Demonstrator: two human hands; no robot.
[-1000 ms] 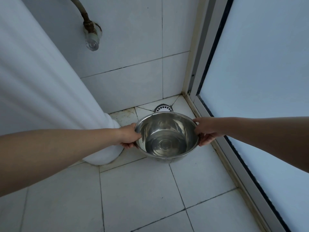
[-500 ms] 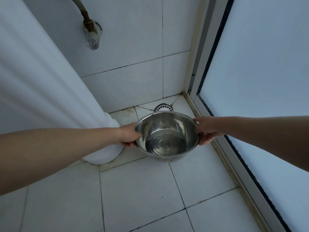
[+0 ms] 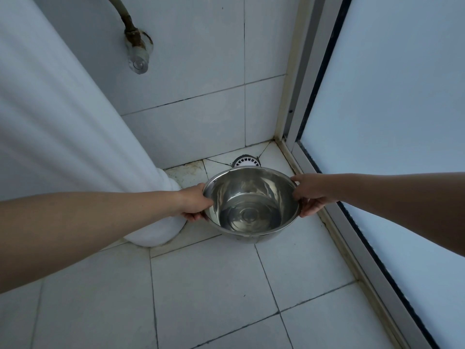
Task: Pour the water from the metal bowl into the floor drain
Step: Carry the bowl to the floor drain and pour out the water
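A shiny metal bowl with shallow water in its bottom hangs above the white tiled floor, held roughly level. My left hand grips its left rim and my right hand grips its right rim. The round white floor drain sits in the far corner of the floor, just beyond the bowl's far rim, which hides part of it.
A white ribbed column stands at the left, its base touching the floor near my left hand. A rusty pipe fitting juts from the tiled wall. A frosted sliding door in a metal frame lines the right.
The bowl and both hands have barely moved; the bowl stays level in front of the drain.
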